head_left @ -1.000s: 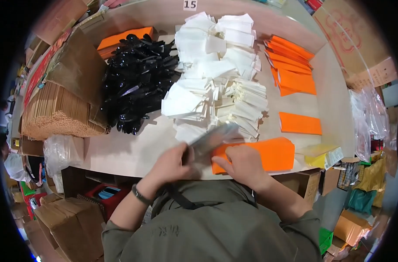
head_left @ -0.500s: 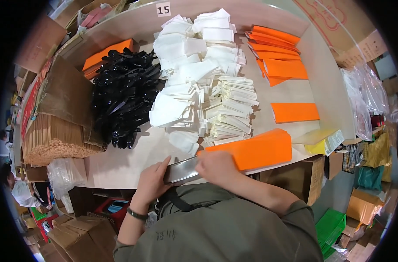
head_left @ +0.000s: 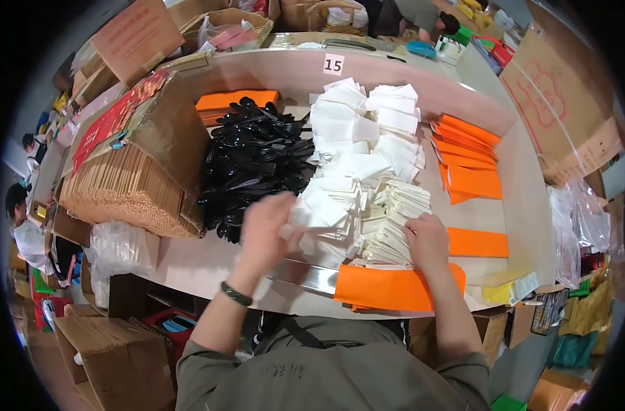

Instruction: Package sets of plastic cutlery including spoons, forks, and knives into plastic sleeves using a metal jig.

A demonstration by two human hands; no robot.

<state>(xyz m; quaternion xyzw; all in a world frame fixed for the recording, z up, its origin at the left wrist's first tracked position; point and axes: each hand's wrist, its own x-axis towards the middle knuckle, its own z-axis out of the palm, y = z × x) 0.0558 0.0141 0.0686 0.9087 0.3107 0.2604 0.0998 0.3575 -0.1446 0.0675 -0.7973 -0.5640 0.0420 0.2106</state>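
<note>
Orange sleeves (head_left: 381,288) lie on the table's near edge (head_left: 196,264). Beyond: left hand (head_left: 265,231), blurred, by white packets (head_left: 324,204); right hand (head_left: 429,241), fingers bent, at cream packets (head_left: 389,236); can't tell either grip. Likely picking up; next calls for separating singles.

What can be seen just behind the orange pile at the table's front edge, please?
Behind the orange pile lie cream packets, the right hand at their right edge, and a separate orange piece farther right. The hand and forearm hide much of what lies between.
</note>
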